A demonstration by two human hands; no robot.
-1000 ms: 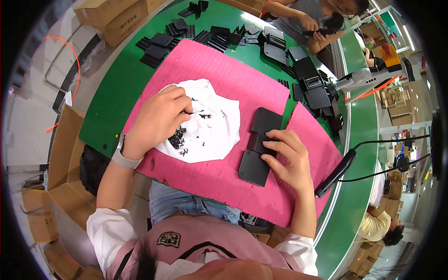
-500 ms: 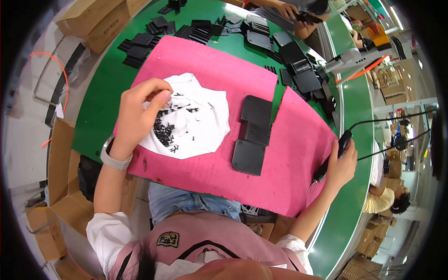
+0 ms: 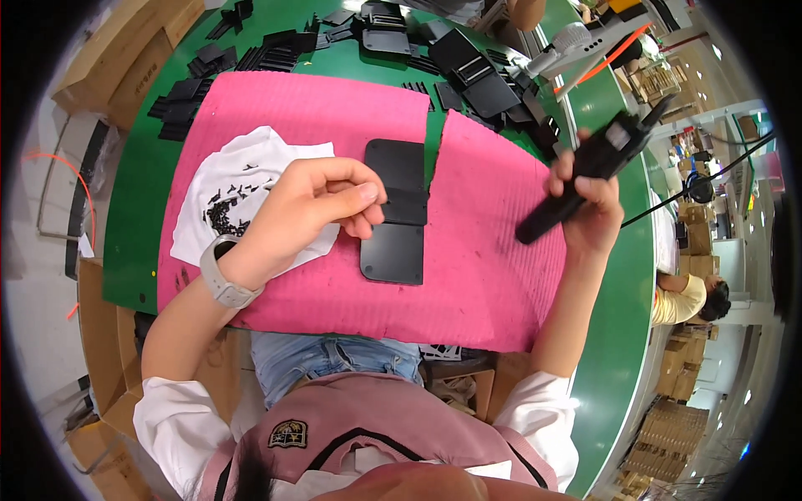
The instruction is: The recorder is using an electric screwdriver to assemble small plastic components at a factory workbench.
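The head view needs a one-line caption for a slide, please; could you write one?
Left hand pinches at a black hinged plate on a pink mat while the right hand grips a black power screwdriver.

Desk [image 3: 134,225]: green. Mat [image 3: 484,275]: bright pink, fine ribbed lines. Cloth [image 3: 251,167]: white w/ small black screws [image 3: 224,215] scattered. Hinged plate [image 3: 396,210]: matte black. Tool [image 3: 585,171]: black w/ grey patch. Parts [image 3: 468,71] at far edge: black. Watch [image 3: 219,275]: pale grey band. Boxes [image 3: 125,50]: brown cardboard. Shirt [image 3: 376,417]: dusty pink, white sleeves.
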